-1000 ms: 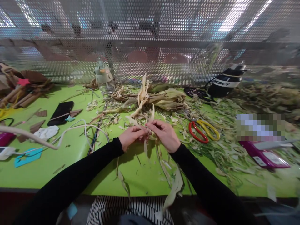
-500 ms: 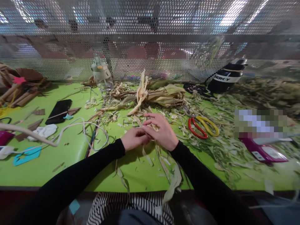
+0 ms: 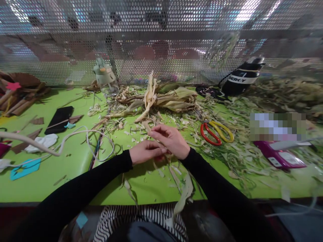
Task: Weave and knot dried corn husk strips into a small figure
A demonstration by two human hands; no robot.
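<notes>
Over the green table [image 3: 75, 181], my left hand [image 3: 144, 153] and my right hand [image 3: 172, 140] meet with fingers closed in a pinch. Between them runs a thin strip of dried corn husk [image 3: 146, 126], its pale end poking out past my right fingertips. The part inside my fingers is mostly hidden. Beyond my hands lies a bundle of dried husks [image 3: 174, 101], with a pale knotted husk figure [image 3: 150, 95] at its front. Scissors [image 3: 211, 133] with one red and one yellow handle rest to the right. A long curled husk leaf [image 3: 185, 195] hangs over the near edge.
Husk scraps [image 3: 242, 154] cover the right side. A clear bottle [image 3: 107, 79], a dark bottle [image 3: 242, 79] and a perforated metal screen [image 3: 161, 60] stand behind. Leftward are a phone [image 3: 60, 120], a white cable [image 3: 87, 132] and crumpled tissue [image 3: 41, 144]. A purple power strip [image 3: 280, 156] sits right.
My right fingers have curled in from a more spread pose, and my left thumb has stretched out toward my right palm. The whole view has shifted slightly.
</notes>
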